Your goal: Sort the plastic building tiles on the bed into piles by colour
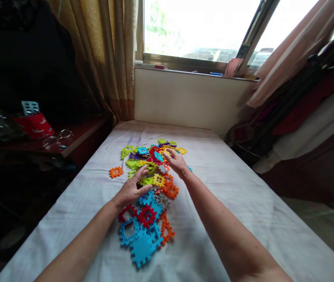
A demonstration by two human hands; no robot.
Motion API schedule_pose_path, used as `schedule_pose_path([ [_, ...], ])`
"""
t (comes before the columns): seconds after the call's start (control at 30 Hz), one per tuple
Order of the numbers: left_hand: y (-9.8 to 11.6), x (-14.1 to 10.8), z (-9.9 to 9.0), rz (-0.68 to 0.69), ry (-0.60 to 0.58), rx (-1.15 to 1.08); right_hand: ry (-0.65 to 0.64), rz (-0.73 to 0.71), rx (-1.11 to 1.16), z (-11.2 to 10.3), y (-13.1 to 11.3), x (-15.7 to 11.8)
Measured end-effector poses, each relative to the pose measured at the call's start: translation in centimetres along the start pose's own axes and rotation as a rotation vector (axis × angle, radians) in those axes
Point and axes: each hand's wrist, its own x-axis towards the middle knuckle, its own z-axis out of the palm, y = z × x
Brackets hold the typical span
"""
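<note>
We find the pile of toothed plastic pieces (pixel 147 197) on the bed (pixel 228 188), well inside both side edges. To the right of the pile a wide stretch of sheet reaches the bed's edge; to its left the stretch is narrower. Past the pile's far end, the sheet continues to the wall (pixel 184 94) under the window.

The pile's long axis points away from the person, toward that wall. At its near end, a solid blue piece (pixel 142 246) turns one corner toward the person. About the pile's middle lies a yellow window-shaped piece (pixel 158 180). Left of the pile, apart from it, we note an orange piece (pixel 116 172).

The hands are apart, on either side of the pile. The left hand (pixel 133 188) is at its left flank, thumb spread from the fingers, with nothing seen gripped. The right hand (pixel 176 161) reaches over its far right part, fingertips by yellow pieces; we cannot tell whether they are closed on one.

Further left of the pile, beyond the bed, a table (pixel 87 128) carries eyeglasses (pixel 57 138).
</note>
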Motion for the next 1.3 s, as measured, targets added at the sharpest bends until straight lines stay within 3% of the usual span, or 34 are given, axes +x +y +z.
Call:
schedule_pose_path([
  [0.1,-1.3,-2.6,-2.3,-0.014,-0.029,0.094,-0.118,-0.019,-0.019,-3.0,-0.1,-6.4],
  [0.17,-2.1,-5.2,-3.3,0.019,-0.15,0.225,-0.322,-0.181,-0.075,-4.1,-0.4,-11.3],
  [0.27,-2.4,-8.8,-2.8,0.093,-0.344,0.392,-0.547,-0.399,-0.17,-3.8,-1.1,-16.4],
  [0.33,-2.1,-10.0,-1.6,0.094,-0.379,0.48,-0.591,-0.465,-0.226,-2.8,-1.5,-17.4],
  [0.5,-2.5,-7.7,1.1,0.089,-0.231,0.494,-0.516,-0.505,-0.247,-0.1,-1.3,-14.3],
  [0.6,-3.2,-4.3,1.8,0.08,-0.064,0.426,-0.342,-0.475,-0.188,0.7,-0.3,-11.2],
  [0.73,-3.2,0.7,2.5,-0.012,0.284,0.34,-0.001,-0.247,-0.204,0.6,1.0,-7.0],
  [0.83,-3.0,3.0,1.8,-0.123,0.451,0.348,0.122,-0.028,-0.244,-0.7,1.8,-5.8],
  [0.9,-3.3,3.2,0.7,-0.169,0.497,0.416,0.078,-0.045,-0.261,-1.5,1.9,-7.0],
  [1.03,-4.9,1.7,-1.4,-0.401,0.522,0.563,-0.224,-0.329,-0.347,-1.5,0.9,-11.7],
  [1.1,-5.1,1.3,-1.2,-0.415,0.485,0.519,-0.302,-0.322,-0.398,-0.7,0.3,-12.9],
  [1.2,-4.2,1.7,0.5,-0.285,0.404,0.394,-0.266,-0.19,-0.367,0.3,0.0,-11.8],
  [1.3,-2.9,2.0,2.3,-0.162,0.381,0.25,-0.088,-0.025,-0.233,-0.2,1.3,-9.4],
])
